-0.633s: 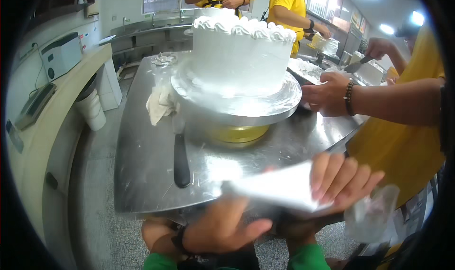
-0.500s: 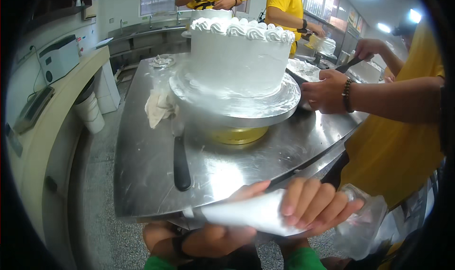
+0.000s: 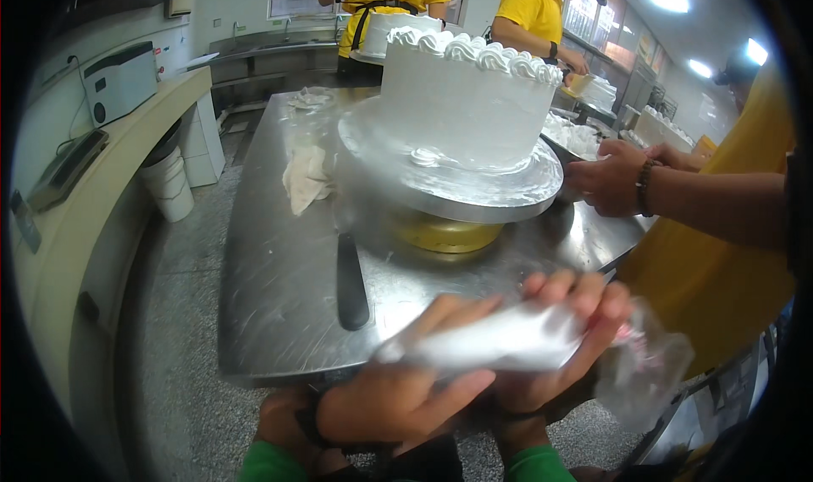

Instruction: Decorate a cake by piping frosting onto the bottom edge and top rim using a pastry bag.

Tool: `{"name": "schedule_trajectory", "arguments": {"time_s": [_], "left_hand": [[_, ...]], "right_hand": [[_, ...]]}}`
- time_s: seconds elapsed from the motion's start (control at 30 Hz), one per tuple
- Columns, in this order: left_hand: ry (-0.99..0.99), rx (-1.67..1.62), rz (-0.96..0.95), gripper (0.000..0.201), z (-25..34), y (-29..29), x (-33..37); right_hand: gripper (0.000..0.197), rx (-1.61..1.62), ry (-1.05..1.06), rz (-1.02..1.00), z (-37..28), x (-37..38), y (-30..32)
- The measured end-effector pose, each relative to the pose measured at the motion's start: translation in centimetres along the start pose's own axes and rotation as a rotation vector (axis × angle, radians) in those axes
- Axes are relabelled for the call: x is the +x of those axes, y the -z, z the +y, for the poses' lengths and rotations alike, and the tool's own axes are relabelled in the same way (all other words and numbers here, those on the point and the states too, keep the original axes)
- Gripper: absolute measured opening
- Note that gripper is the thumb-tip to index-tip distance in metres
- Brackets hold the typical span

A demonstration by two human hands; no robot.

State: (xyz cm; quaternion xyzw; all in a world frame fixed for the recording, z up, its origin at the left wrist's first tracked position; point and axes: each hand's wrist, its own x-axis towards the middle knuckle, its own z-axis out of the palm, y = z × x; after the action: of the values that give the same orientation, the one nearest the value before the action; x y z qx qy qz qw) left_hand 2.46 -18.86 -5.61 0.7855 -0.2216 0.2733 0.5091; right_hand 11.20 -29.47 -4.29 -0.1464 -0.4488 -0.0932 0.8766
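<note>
Both my hands hold a clear piping bag filled with white cream, above the table's near edge. My left hand cradles its narrow end, thumb on one side and fingers on the other. My right hand wraps round the wide end, where the loose clear plastic hangs out. Motion smears the bag's tip. Beyond stands a tall white-iced cake with piped cream swirls along its top rim. It rests on a round turntable with a gold foot. A small cream swirl sits at the cake's base.
A dark-handled spatula and a crumpled cloth lie on the steel table. At right, a co-worker's hands are close beside the turntable, near a pan of cream. Other people in yellow work behind.
My hands and the piping bag have risen slightly, and the bag tilts more. In the view, the cake and table have shifted right. The cream swirl at the cake's base now shows.
</note>
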Motion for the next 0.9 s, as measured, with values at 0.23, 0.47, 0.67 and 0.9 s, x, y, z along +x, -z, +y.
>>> {"name": "schedule_trajectory", "arguments": {"time_s": [0.23,0.47,0.67,0.9], "left_hand": [[-0.079,0.758,0.149,0.05,0.5,0.6,2.2],[0.058,1.005,0.266,0.07,0.5,0.0,2.7],[0.063,0.864,0.209,0.069,-0.6,-0.8,3.1],[0.078,0.923,0.114,0.067,-0.1,-1.0,3.4]], "right_hand": [[0.054,-0.218,0.232,-0.312,0.3,10.0,2.9],[0.049,-0.501,0.288,-0.085,2.7,12.8,1.4],[0.049,-0.533,0.334,-0.235,2.6,13.3,3.1],[0.054,-0.278,0.432,-0.346,0.8,13.5,4.1]]}}
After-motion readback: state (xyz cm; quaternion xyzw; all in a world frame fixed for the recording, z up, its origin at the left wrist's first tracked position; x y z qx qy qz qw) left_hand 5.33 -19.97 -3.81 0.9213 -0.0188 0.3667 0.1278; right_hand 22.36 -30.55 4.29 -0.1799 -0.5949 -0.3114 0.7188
